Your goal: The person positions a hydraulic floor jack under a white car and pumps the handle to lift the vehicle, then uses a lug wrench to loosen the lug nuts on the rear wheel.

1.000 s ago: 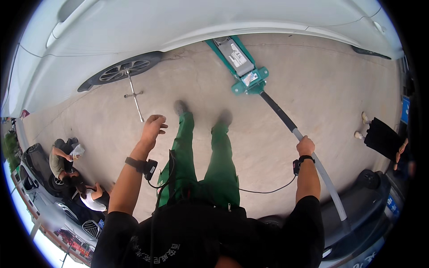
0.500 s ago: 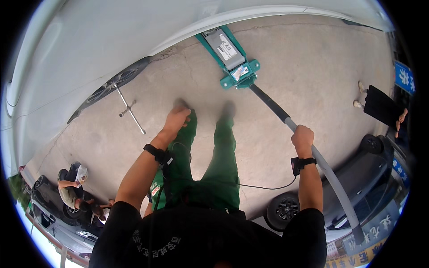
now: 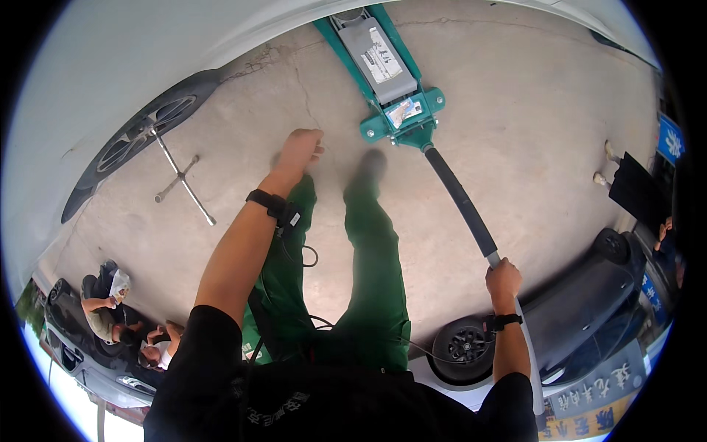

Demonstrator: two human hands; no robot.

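My right hand [image 3: 504,281] is wrapped round the long grey handle [image 3: 527,346] of a floor jack, below its black padded sleeve [image 3: 460,200]. The green and grey jack [image 3: 379,62] lies on the concrete, its far end hidden under the white car body [image 3: 96,96]. In front of my left leg hangs my left hand [image 3: 298,151], fingers loosely bent and a little apart, with nothing in it. To its left, a four-way lug wrench [image 3: 180,177] sticks out from the car's wheel [image 3: 118,151], one end at the hub.
A dark parked car [image 3: 574,317] stands at the right, its front wheel [image 3: 464,346] near my right arm. Beyond it a person in dark clothes [image 3: 641,184] is partly visible. Two people [image 3: 110,317] are by another car [image 3: 81,339] at the lower left. Thin cables hang about my legs.
My right hand has gone down and slightly right with the jack handle. My left hand has moved up and forward. The view has shifted, and the wheel and wrench appear farther left.
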